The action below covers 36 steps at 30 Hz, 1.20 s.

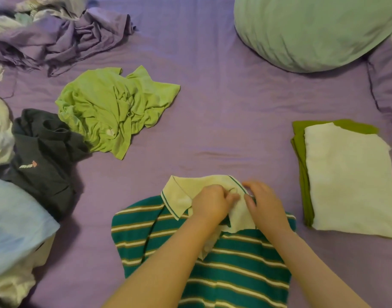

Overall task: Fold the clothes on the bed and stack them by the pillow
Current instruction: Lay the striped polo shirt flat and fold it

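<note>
A teal polo shirt with white and brown stripes (235,263) lies flat on the purple bed sheet (224,112) in front of me. Its pale yellow collar (179,194) points away from me. My left hand (210,203) pinches the collar's middle, fingers curled. My right hand (264,203) pinches the collar's right side beside it. A folded stack, a white garment (350,181) on an olive green one (301,152), sits at the right below the pale green pillow (313,30).
A crumpled lime green shirt (110,110) lies left of centre. A dark grey garment (44,158), a light blue one (15,223) and pale ones sit at the left edge. Bunched purple bedding (57,38) fills the far left corner.
</note>
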### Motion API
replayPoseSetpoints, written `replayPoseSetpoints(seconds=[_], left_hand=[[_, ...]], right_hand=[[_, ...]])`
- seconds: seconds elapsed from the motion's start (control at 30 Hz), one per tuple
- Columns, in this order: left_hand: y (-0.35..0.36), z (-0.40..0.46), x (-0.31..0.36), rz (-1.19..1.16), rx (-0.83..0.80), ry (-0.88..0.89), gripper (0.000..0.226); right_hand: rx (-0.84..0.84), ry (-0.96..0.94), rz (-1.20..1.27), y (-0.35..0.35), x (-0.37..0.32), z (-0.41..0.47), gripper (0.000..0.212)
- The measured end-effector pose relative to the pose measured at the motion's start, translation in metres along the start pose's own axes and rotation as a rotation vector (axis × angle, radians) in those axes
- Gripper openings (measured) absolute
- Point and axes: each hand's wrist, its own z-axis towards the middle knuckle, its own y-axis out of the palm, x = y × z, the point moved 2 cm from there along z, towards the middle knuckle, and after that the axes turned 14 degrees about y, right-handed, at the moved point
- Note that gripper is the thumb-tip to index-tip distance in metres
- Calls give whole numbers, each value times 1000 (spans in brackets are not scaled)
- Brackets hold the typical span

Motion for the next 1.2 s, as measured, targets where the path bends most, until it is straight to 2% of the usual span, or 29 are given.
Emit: replayPoseSetpoints(seconds=[0.07,0.17,0.27,0.33,0.43,0.5,0.6,0.7,0.83,0.97,1.07,1.2], left_hand=[[10,1,8,29,-5,-42,28],[11,-1,13,-33,65,-47,16],[0,-3,11,-172,87,2,16],[-12,-2,2,-155,115,88,17],[-30,8,-16,202,214,282,28],[-32,13,-26,387,144,361,30],[-27,18,-37,525,24,398,32],[-29,17,-42,543,11,388,33],[-37,15,-45,458,-41,403,28],[-51,14,-53,208,-109,353,28],[-51,18,-53,255,-125,289,30],[-51,24,-46,486,33,231,29]], right_hand=[[-80,-92,-54,-1,-7,8,43],[-288,-178,-24,-2,-20,19,54],[-483,-60,138,-10,-25,27,46],[-513,-33,154,-14,-24,29,43],[-473,-96,13,-13,-20,29,48],[-451,-116,-66,-9,-15,27,51],[-416,-123,-59,-4,-7,22,46],[-372,-118,-10,-2,-3,20,32],[-438,-21,194,-9,2,20,15],[-453,47,340,-19,5,20,6],[-354,60,221,-17,1,21,11],[-210,32,3,-8,-4,24,22]])
